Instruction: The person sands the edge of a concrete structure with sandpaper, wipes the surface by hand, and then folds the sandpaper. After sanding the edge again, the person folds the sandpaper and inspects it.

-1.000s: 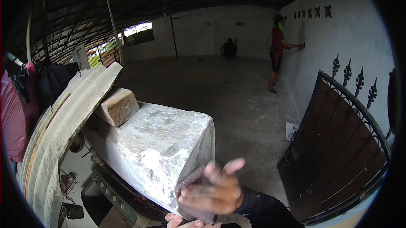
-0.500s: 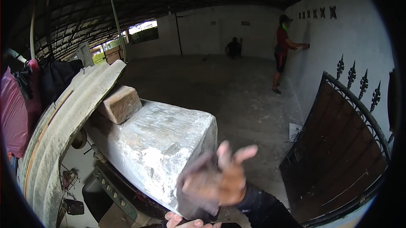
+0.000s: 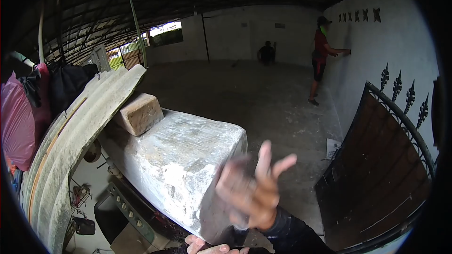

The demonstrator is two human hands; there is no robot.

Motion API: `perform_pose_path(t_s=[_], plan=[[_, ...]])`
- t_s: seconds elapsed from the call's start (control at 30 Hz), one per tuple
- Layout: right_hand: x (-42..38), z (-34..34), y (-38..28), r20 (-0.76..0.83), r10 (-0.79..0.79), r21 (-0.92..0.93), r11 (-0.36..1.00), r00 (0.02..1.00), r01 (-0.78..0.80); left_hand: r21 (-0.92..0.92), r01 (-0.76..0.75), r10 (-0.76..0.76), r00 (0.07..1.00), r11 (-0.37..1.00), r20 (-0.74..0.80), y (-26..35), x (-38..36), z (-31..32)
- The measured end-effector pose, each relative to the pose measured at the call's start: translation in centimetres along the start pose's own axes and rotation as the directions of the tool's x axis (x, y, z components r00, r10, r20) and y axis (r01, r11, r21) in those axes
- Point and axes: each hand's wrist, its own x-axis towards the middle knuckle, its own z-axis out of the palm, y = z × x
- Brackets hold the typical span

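Observation:
A whitish, rough-topped wall end or block (image 3: 188, 143) fills the middle, its right-hand face in shadow. At that face is my right hand (image 3: 256, 195), blurred, with two fingers raised and the others bent against a dark, sheet-like piece (image 3: 221, 207). The edges of this piece are smeared by motion. My left hand (image 3: 209, 247) shows only its fingertips at the bottom edge, close together and curled below the dark piece; whatever they grip is hidden.
On the block's far end lies a brick (image 3: 140, 113), beside corrugated sheets (image 3: 80, 136). Pink bags (image 3: 23, 122) hang at left, above a stove-like appliance (image 3: 127, 211). A spiked metal gate (image 3: 376, 169) stands at right. One person (image 3: 319, 58) touches the wall; another (image 3: 267, 53) crouches far back.
My right hand has moved up and slightly right along the shaded face. The whole view has shifted a little; my left hand stays low by the block.

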Motion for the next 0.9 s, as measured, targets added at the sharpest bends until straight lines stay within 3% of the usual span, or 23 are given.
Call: perform_pose_path(t_s=[0.07, 0.1, 0.13, 0.2, 0.27, 0.33, 0.37, 0.4, 0.47, 0.53, 0.57, 0.67, 0.73, 0.83, 0.9], plan=[[2.2, -0.3, -0.1, -0.007, 0.248, -0.034, 0.968, 0.969, -0.248, 0.013, 0.026, -0.027, 0.994, 1.0, 0.109, 0.2, 1.1, -0.6], [2.9, -0.9, -1.3, 0.058, 0.195, -0.144, 0.972, 0.979, -0.185, 0.012, 0.025, -0.026, 0.994, 1.0, 0.109, 0.2, 1.4, -0.5], [2.7, -1.3, -2.4, 0.119, 0.177, -0.12, 0.979, 0.977, -0.162, -0.014, 0.094, -0.092, 0.992, 0.995, 0.088, 0.4, 1.5, -0.2], [1.1, -1.6, -5.3, 0.156, 0.208, -0.019, 0.978, 0.965, -0.208, -0.041, 0.164, -0.161, 0.985, 0.986, 0.063, 0.3, 2.1, 0.0], [0.6, -1.3, -7.4, 0.169, 0.333, -0.055, 0.943, 0.927, -0.329, -0.085, 0.216, -0.21, 0.975, 0.973, 0.072, 0.1, 3.1, 0.3], [2.6, -1.7, -5.0, 0.171, 0.222, -0.061, 0.975, 0.96, -0.215, -0.127, 0.276, -0.264, 0.959, 0.953, 0.102, 0.3, 3.7, 0.1], [3.6, -1.9, -3.2, 0.168, 0.212, -0.046, 0.977, 0.963, -0.207, -0.144, 0.12, -0.119, 0.993, 0.982, 0.016, 0.0, 1.5, 0.2], [3.8, -1.3, -2.5, 0.119, 0.198, -0.126, 0.975, 0.973, -0.183, -0.168, 0.058, -0.053, 0.998, 0.984, 0.032, -0.3, 0.9, -0.3], [3.0, -2.0, -5.0, 0.199, 0.24, -0.113, 0.969, 0.95, -0.221, -0.193, 0.121, -0.136, 0.988, 0.974, -0.068, 0.5, -0.1, 0.2], [0.8, -1.6, -7.5, 0.188, 0.331, -0.015, 0.942, 0.925, -0.335, -0.332, 0.259, -0.358, 0.891, 0.907, -0.281, 1.5, 2.0, 2.2], [1.2, -1.8, -7.0, 0.183, 0.305, -0.007, 0.951, 0.935, -0.309, -0.388, 0.172, -0.299, 0.907, 0.906, -0.296, 1.0, 1.3, 1.7], [3.9, -0.9, -2.7, 0.077, 0.268, -0.105, 0.96, 0.96, -0.26, -0.395, 0.168, -0.272, 0.936, 0.903, -0.224, 1.2, 2.0, 0.4], [4.4, -1.2, -3.7, 0.103, 0.293, -0.121, 0.952, 0.951, -0.28, -0.393, 0.213, -0.306, 0.933, 0.894, -0.19, 1.7, 2.1, 0.1], [1.9, -2.3, -7.7, 0.245, 0.361, -0.049, 0.931, 0.9, -0.361, -0.418, 0.216, -0.365, 0.874, 0.883, -0.32, 1.3, 2.3, 1.6], [3.2, -1.9, -5.2, 0.181, 0.299, -0.067, 0.954, 0.937, -0.292, -0.398, 0.197, -0.329, 0.896, 0.896, -0.297, 1.1, 2.3, 1.3]])
